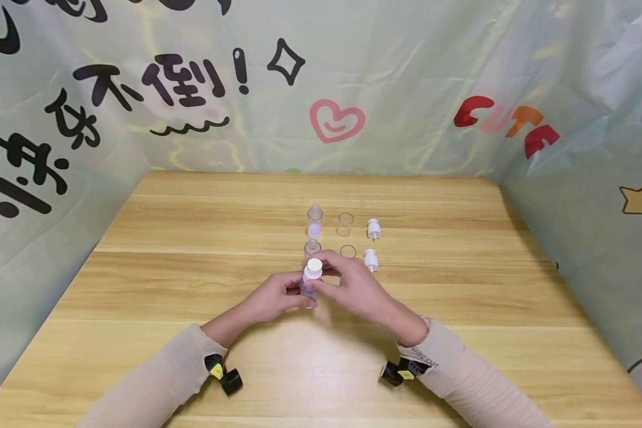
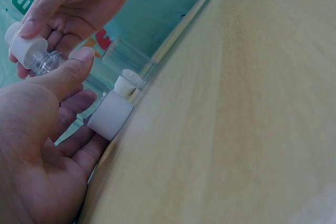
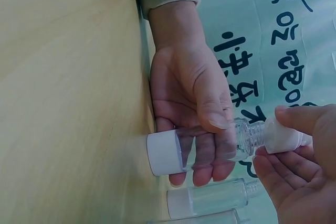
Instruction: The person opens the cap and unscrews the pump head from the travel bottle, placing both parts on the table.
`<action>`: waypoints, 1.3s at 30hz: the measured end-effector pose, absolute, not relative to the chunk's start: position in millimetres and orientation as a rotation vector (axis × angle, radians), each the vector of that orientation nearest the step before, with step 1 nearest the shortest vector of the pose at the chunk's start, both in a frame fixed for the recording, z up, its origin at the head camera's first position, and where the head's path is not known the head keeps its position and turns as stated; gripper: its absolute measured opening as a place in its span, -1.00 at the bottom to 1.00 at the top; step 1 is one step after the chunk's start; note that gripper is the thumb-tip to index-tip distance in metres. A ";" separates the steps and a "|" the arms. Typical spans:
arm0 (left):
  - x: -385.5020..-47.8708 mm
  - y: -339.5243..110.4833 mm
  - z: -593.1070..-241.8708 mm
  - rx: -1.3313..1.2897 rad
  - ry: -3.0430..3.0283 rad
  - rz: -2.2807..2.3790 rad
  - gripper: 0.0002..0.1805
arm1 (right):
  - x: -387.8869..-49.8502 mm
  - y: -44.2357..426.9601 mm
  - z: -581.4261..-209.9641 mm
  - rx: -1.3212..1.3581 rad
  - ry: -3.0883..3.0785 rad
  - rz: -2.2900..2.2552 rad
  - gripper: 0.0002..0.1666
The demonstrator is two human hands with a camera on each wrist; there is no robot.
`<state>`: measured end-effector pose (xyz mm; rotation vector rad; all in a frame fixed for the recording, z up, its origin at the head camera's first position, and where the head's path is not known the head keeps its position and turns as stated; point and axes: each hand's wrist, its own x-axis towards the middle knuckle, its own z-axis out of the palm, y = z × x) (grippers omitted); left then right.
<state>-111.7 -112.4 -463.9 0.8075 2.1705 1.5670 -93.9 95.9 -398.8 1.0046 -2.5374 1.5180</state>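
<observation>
A clear bottle [image 3: 202, 148] with a white bottom stands upright between the two hands. My left hand [image 1: 271, 297] grips its body, thumb on one side and fingers on the other. My right hand [image 1: 361, 288] pinches a white pump top [image 3: 283, 137] at the bottle's threaded neck. Threads still show below the pump top in the right wrist view. Just behind the hands stands a second clear bottle [image 1: 312, 246], partly hidden, and farther back a third bottle [image 1: 314, 223].
Right of the bottles stand two clear caps, the far cap [image 1: 345, 226] and the near cap [image 1: 348, 251], partly covered by the right hand. Beyond them are two white pump tops, a far pump top [image 1: 373, 229] and a near pump top [image 1: 371, 260]. Printed curtains [image 1: 406, 89] enclose the wooden table [image 1: 192, 238].
</observation>
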 end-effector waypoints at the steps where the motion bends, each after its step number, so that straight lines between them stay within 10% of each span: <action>1: -111.7 -112.6 -463.7 0.809 2.174 1.565 -0.62 | -94.2 96.2 -398.7 1.008 -2.529 1.526 -0.64; 39: -112.0 -112.6 -462.6 0.804 2.193 1.539 -0.51 | -99.4 113.8 -387.5 0.917 -2.511 1.470 -0.59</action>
